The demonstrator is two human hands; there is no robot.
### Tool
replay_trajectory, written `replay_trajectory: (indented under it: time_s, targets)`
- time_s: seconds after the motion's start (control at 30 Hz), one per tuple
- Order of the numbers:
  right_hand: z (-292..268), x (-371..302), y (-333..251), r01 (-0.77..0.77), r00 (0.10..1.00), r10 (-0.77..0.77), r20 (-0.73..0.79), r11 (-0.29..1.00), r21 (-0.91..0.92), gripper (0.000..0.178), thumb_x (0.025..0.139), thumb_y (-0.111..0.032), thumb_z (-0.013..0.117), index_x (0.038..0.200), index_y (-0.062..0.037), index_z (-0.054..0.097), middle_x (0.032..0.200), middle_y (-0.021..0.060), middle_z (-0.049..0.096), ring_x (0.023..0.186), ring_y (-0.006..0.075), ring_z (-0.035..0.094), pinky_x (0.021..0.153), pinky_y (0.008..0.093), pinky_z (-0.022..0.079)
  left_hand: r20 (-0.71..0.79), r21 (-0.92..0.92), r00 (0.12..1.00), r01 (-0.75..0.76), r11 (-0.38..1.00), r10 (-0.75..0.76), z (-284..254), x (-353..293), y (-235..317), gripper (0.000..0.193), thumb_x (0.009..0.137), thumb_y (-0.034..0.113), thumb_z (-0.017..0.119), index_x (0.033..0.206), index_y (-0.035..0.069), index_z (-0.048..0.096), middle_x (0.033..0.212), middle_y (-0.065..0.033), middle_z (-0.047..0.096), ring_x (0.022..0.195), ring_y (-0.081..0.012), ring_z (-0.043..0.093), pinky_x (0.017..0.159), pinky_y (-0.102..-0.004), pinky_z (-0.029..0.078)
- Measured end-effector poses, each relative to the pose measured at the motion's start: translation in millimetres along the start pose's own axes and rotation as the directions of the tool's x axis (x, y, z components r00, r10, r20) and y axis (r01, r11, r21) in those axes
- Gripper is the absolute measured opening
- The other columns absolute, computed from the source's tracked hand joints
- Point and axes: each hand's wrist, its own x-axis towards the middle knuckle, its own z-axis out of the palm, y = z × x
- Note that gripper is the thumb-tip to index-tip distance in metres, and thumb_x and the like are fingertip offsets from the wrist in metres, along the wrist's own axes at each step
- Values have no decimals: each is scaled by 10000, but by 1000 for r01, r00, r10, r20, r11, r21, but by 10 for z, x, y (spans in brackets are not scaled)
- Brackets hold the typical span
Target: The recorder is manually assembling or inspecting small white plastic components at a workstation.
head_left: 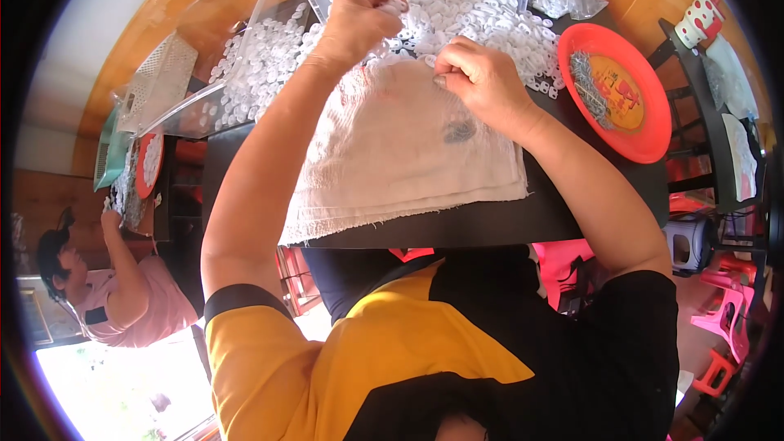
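My left hand [365, 20] is closed, with small white plastic pieces [394, 6] showing at its fingertips. It is over the near edge of a big heap of the same white oval pieces [457, 0]. To its right my right hand [483, 80] is pinched, thumb against fingers, just above the far edge of a folded cream cloth [392, 147]. Whatever it holds, if anything, is too small to make out. A loose white piece lies by its fingertips. The cloth has a dark grey smudge near my right wrist.
A red round plate [658, 126] with thin metal pins [590, 90] stands at the right. More white pieces [257, 57] lie around a clear plastic bin [184, 108] at the left. Another person [122, 286] works at the far left. Pink stools [727, 310] stand at the right.
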Motion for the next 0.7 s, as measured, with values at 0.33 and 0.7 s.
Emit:
replay_trajectory:
  time_s: [0.33, 0.7]
  targets:
    - [3, 10, 55, -24, 1000, 24, -2, 997, 75, 88, 792, 2, 657, 846, -7, 588, 801, 41, 615, 685, 150, 591, 647, 274, 466, 129, 170, 991, 1, 985, -23, -404, -762, 93, 187, 741, 73, 650, 906, 35, 730, 879, -47, 713, 797, -121, 629, 733, -268, 482]
    - [-11, -10, 46, -41, 993, 28, 112, 993, 111, 50, 843, -4, 638, 877, 8, 603, 773, -1, 614, 708, 62, 541, 673, 233, 456, -61, 95, 988, 148, 984, -142, -399, -1128, -298, 121, 773, -37, 662, 883, 4, 690, 816, -19, 655, 733, -81, 586, 678, -232, 482]
